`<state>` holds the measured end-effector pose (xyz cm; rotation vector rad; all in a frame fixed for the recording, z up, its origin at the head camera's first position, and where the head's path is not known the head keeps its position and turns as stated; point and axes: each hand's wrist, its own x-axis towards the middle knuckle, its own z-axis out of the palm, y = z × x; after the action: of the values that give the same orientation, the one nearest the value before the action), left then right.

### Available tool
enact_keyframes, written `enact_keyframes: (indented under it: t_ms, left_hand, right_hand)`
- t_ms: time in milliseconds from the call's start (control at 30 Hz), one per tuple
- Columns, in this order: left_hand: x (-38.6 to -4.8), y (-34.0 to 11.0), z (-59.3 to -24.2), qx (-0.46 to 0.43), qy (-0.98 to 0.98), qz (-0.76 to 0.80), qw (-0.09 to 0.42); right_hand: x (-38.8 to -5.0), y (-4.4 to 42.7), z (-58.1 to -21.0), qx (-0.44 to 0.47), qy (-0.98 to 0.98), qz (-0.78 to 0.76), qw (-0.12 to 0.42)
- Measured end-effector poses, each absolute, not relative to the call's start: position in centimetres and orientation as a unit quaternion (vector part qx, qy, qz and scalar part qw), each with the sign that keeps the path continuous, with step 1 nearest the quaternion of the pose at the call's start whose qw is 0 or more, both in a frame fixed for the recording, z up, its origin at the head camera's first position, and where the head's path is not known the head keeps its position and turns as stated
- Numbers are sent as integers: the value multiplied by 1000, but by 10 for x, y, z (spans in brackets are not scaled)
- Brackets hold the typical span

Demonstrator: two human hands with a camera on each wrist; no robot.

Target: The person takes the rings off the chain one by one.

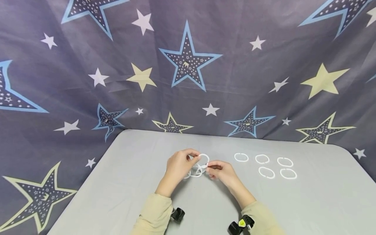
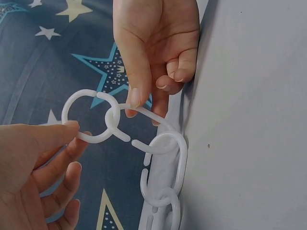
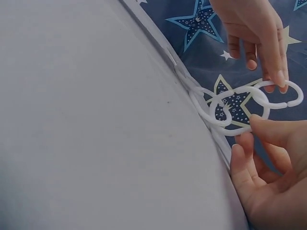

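In the head view, my left hand (image 1: 177, 166) pinches a white oval end link (image 1: 208, 158), and my right hand (image 1: 224, 174) pinches the link joined to it. A chain of white links (image 1: 196, 176) hangs between them, partly behind the left hand. The left wrist view has the left hand (image 2: 45, 167) holding the end link (image 2: 66, 106) by thumb and fingertips. Above it, the right hand (image 2: 158, 43) grips the second link (image 2: 154, 116), whose gap shows. From the right wrist, the right hand (image 3: 278, 167) and left hand (image 3: 256, 28) hold neighbouring links.
Several loose white oval links lie to the right on the grey table (image 1: 317, 195), among them one at the near right (image 1: 288, 178) and one nearer the hands (image 1: 241, 162). A dark star-patterned cloth (image 1: 235, 78) hangs behind the table's far edge.
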<state>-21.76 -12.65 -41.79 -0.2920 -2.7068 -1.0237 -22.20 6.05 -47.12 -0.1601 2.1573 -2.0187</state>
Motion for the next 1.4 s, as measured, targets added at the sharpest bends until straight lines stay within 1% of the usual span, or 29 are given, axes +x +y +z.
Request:
enact_keyframes:
  t_ms: [133,233,467,633,833,967,1400]
  left_hand:
    - [-219,-125,-417,-102,-923,-351,122]
    - [-221,-125,-417,-99,-922,-351,127]
    - [-225,-125,-417,-100,-924,-343,135]
    - [-223,-126,-418,-93,-927,-338,130]
    - [-218,-127,-418,-90,-931,-332,118]
    - [-214,-128,-417,-98,-934,-323,115]
    - [-212,-140,-416,-146,-945,-262,128]
  right_hand:
    - [-224,59,-470,-75,741,-663,76]
    - [-226,58,-470,-83,744,-659,76]
    - [-230,60,-473,-46,735,-671,87]
    - [-230,60,-476,-41,717,-689,100]
    - [-224,59,-475,-57,707,-698,100]
    - [-221,60,-474,-53,703,-702,97]
    - [-224,59,-478,-49,702,-704,98]
